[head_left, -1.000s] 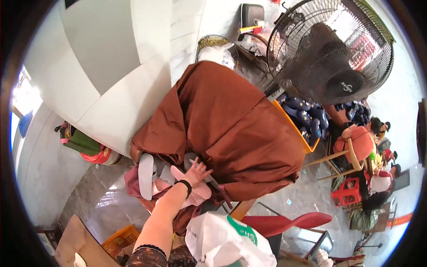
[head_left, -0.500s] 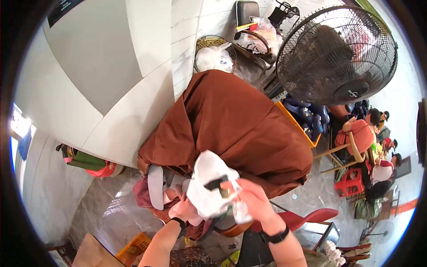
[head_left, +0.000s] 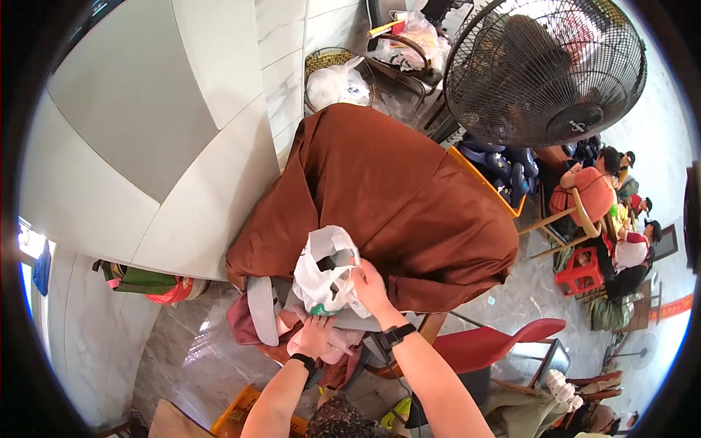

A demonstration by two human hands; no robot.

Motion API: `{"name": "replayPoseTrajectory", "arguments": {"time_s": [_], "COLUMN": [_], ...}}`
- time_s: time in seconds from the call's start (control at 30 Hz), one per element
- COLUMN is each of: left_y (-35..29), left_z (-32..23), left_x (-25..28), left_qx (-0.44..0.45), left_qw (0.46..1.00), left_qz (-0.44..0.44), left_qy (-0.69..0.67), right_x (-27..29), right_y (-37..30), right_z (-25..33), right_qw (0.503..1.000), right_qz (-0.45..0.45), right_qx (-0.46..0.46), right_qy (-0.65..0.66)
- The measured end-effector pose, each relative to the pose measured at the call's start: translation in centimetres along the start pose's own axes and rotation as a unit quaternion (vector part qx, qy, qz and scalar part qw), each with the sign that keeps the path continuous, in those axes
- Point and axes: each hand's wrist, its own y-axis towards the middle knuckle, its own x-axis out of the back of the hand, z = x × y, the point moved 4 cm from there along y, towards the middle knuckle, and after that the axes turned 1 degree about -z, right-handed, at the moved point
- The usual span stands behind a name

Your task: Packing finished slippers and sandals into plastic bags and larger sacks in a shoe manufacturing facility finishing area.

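A white plastic bag [head_left: 326,274] stands with its mouth open at the near edge of a brown cloth [head_left: 380,212], dark contents showing inside. My right hand [head_left: 371,288] is closed on the bag's right side. Just below the bag, my left hand [head_left: 314,337] lies with fingers stretched over pinkish flat pieces [head_left: 339,343], its fingertips close to the bag's base. Left of that hand lies a long grey flat piece [head_left: 261,310], with dark-red material [head_left: 241,320] beside it. The bag covers part of these pieces.
A large black fan [head_left: 544,73] stands at far right, with a yellow crate [head_left: 520,208] of dark-blue items below it. A red chair [head_left: 504,347] is by my right forearm. Several people sit at far right, near a red stool [head_left: 580,271]. A white curved panel [head_left: 212,197] rises at left.
The white bag has shifted left and slightly up in view, and its mouth is wider. My right hand moved left with it. My left hand's fingers have stretched out over the pinkish pieces.
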Motion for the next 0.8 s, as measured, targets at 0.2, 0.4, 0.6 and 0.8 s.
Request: {"name": "replayPoseTrajectory", "arguments": {"time_s": [0.2, 0.4, 0.6, 0.8], "left_y": [-2.4, -4.8, -8.8, -18.2], "left_z": [0.4, -2.6, -7.2, -11.6], "left_x": [-0.1, 2.5, 3.1, -0.5], "left_qx": [0.075, 0.089, 0.065, 0.349], "left_qw": [0.994, 0.994, 0.995, 0.928], "left_qz": [-0.002, 0.013, -0.07, 0.115], "left_qy": [0.084, 0.057, 0.038, 0.062], "right_x": [4.8, 12.8, 26.8, 35.7], "right_y": [-9.9, -28.1, -48.0, -61.0], "right_z": [4.8, 0.2, -13.2, -19.8], "right_qw": [0.955, 0.985, 0.925, 0.88], "right_qz": [-0.111, -0.004, -0.017, -0.093], "right_qx": [0.236, 0.038, -0.228, -0.321], "right_qy": [-0.14, -0.166, -0.305, -0.338]}}
